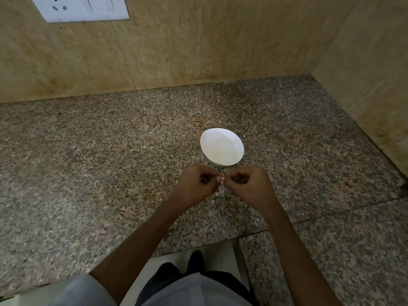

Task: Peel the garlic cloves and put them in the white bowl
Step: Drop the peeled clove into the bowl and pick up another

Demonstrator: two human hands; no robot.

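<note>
We note both hands raised together over the granite counter (88,151), just on the near side of the white bowl (223,140). Left hand (196,184): fingers curled in tight, thumb and forefinger tips pressed together at the point where the hands meet. Right hand (247,186): same posture, fingers curled, with its thumb and fingertips closed against those of the left. Between the two pinches we see a small whitish piece, the garlic clove (222,180) (mostly hidden by the fingertips, so we cannot tell how much skin is on it). Both hands hold it; neither touches the bowl or the counter. The bowl stands upright on the counter, near the hands but apart from them; a faint pale shape lies on its bottom, too washed out to identify. A few pale peel scraps (212,202) lie on the counter below the hands. A white switch plate (84,7) sits on the wall at upper left.
</note>
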